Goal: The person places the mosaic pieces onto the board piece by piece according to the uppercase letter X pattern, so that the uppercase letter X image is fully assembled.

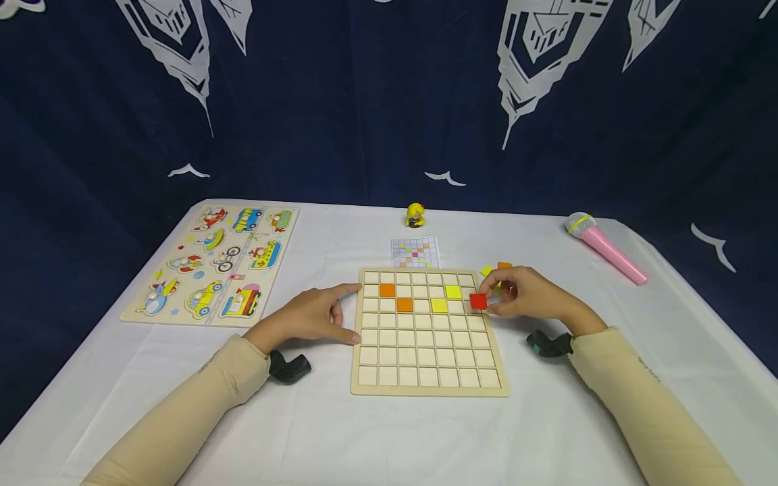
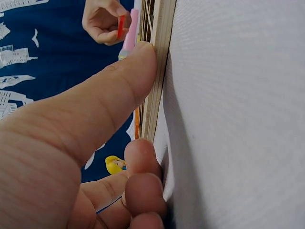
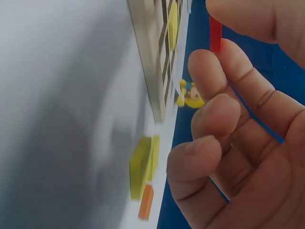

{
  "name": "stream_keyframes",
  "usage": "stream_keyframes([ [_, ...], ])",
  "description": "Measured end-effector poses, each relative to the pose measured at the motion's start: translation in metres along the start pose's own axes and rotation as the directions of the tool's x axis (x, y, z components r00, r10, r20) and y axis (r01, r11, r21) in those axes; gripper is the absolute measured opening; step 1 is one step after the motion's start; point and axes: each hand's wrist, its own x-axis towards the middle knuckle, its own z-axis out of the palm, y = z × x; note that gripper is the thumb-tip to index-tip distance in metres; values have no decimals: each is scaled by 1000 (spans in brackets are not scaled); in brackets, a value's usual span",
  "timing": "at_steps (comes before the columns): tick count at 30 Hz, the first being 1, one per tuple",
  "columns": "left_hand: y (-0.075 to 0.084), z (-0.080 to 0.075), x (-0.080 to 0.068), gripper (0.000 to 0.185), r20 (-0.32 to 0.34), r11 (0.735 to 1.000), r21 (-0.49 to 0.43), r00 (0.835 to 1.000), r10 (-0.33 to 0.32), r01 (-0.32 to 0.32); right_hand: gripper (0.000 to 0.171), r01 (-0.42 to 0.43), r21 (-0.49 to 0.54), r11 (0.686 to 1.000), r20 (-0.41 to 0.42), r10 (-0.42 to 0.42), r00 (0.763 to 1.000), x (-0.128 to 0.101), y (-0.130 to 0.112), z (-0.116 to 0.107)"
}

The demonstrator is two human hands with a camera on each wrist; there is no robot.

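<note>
A wooden grid board point(image 1: 430, 391) lies flat on the table, with two orange tiles point(image 1: 387, 290) and two yellow tiles point(image 1: 453, 291) set in its upper squares. My left hand point(image 1: 310, 314) rests at the board's left edge, thumb and index finger spread apart against it. Between thumb and fingertips, my right hand point(image 1: 529, 290) pinches a red square tile point(image 1: 478, 302) over the board's right edge. The right wrist view shows this red tile point(image 3: 216, 34) edge-on, raised above the table. Loose yellow tiles point(image 3: 140, 167) and an orange tile point(image 3: 146, 202) lie beyond the board's right side, partly behind the right hand in the head view.
Behind the board lies a printed grid card point(image 1: 415, 253) with coloured squares, and farther back a small yellow figurine point(image 1: 415, 215). A vehicle picture puzzle point(image 1: 213, 270) lies at the left. On the right is a pink microphone point(image 1: 610, 251). A dark curtain point(image 1: 352, 101) hangs behind the table.
</note>
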Motion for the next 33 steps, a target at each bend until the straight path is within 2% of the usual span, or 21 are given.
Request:
stream_keyframes([
  [12, 0, -1, 1, 100, -6, 1000, 10, 1000, -1, 1, 20, 77, -23, 997, 52, -76, 996, 10, -17, 17],
  [19, -1, 0, 1, 101, -3, 1000, 5, 1000, -7, 7, 21, 84, -33, 996, 96, -80, 992, 16, -27, 26],
  [33, -4, 1, 1, 100, -6, 1000, 2, 1000, 3, -3, 18, 127, -49, 991, 130, -120, 984, 35, -41, 43],
])
